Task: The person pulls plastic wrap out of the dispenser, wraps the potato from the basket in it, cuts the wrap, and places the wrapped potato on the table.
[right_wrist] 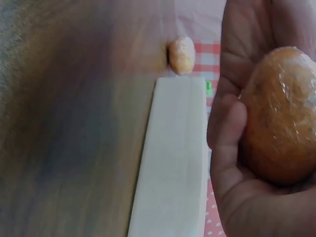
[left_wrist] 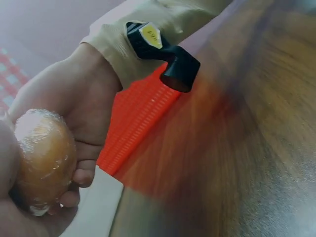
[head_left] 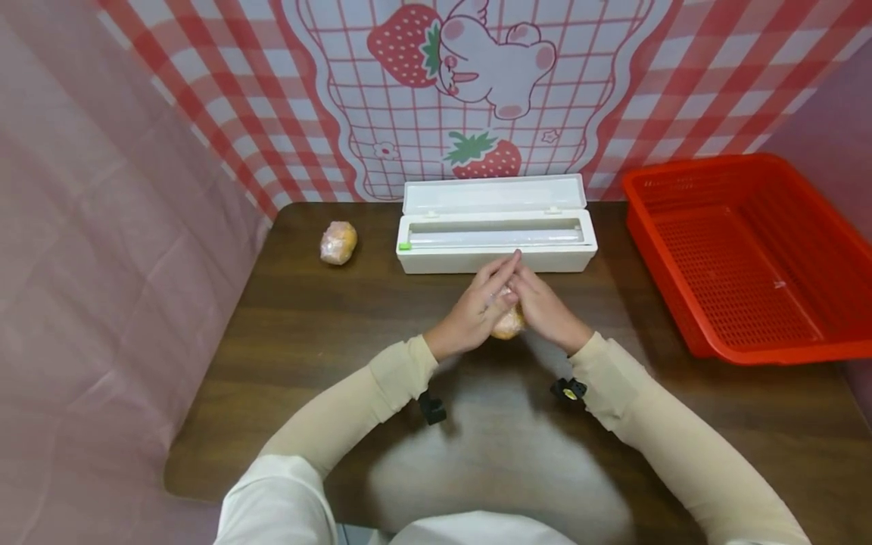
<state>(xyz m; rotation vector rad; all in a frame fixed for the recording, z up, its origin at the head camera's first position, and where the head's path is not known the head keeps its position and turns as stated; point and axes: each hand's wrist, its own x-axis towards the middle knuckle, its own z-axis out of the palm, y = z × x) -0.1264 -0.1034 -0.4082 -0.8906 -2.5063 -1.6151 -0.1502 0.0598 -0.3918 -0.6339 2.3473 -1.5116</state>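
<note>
Both my hands cup a bread roll (head_left: 509, 325) wrapped in clear cling film, just in front of a white cling film dispenser (head_left: 490, 263). My left hand (head_left: 471, 314) holds it from the left and my right hand (head_left: 550, 312) from the right, their fingertips meeting above it. Seen in the left wrist view, the glossy wrapped roll (left_wrist: 47, 158) lies against the right palm. The right wrist view shows the left fingers curled along its side. A second wrapped roll (head_left: 338, 243) sits at the back left of the table.
The dispenser's lid (head_left: 494, 195) stands raised at the back, with a film roll inside and a green slider (head_left: 405, 246) at its left end. A red plastic basket (head_left: 671, 284) occupies the right side of the brown table (head_left: 293, 363). A checked cloth (head_left: 232, 83) hangs behind.
</note>
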